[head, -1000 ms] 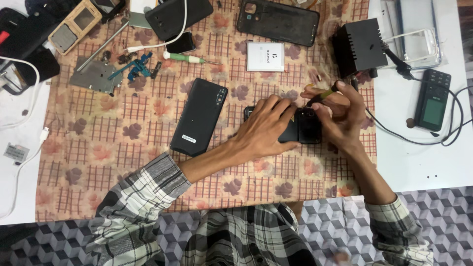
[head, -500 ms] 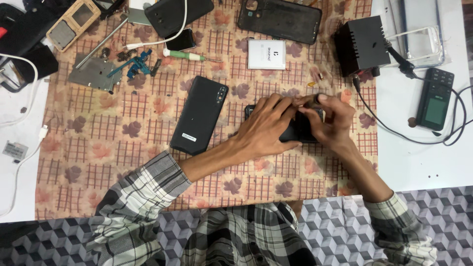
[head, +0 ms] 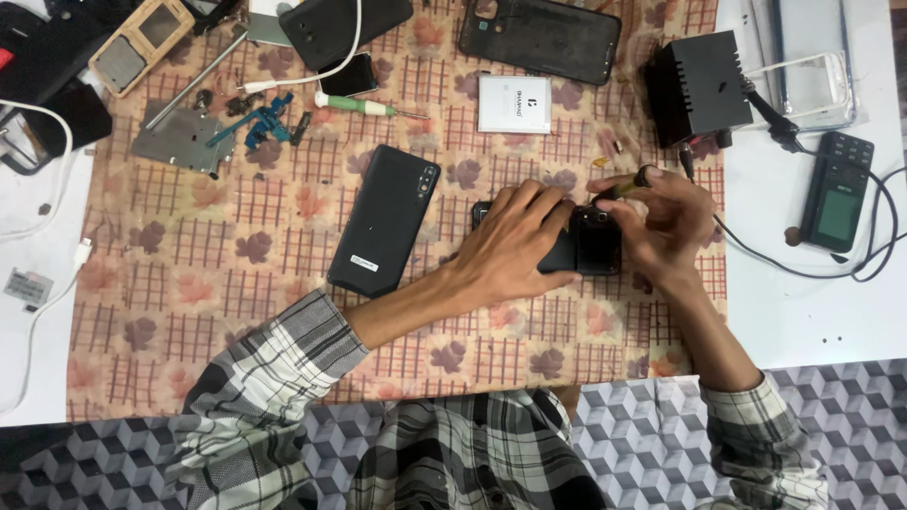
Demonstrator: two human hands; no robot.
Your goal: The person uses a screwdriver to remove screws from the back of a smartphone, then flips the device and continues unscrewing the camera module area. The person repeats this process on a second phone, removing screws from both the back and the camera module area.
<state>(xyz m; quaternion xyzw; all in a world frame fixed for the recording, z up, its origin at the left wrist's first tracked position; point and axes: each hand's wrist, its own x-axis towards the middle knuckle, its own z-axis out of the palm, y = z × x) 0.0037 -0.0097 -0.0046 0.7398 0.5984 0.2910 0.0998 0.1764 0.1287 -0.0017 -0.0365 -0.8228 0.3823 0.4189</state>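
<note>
My left hand [head: 515,241] lies flat over a black phone [head: 590,250] on the patterned cloth [head: 189,312] and holds it down. My right hand [head: 666,222] grips a small screwdriver [head: 624,189] with a dark handle, its tip down at the phone's right end. Most of the phone is hidden under my two hands. A second black phone [head: 385,219] lies face down to the left, apart from both hands.
A white battery [head: 514,104], a green-handled screwdriver [head: 359,106], blue parts [head: 260,127] and a metal plate [head: 184,142] lie at the back. A black box [head: 699,87], a dark handset [head: 836,191] with cable, phone cases [head: 540,36] and a white cable [head: 38,312] surround the cloth.
My right hand has shifted slightly and raised the screwdriver's handle over the phone's right end. My left hand stays pressed on the phone.
</note>
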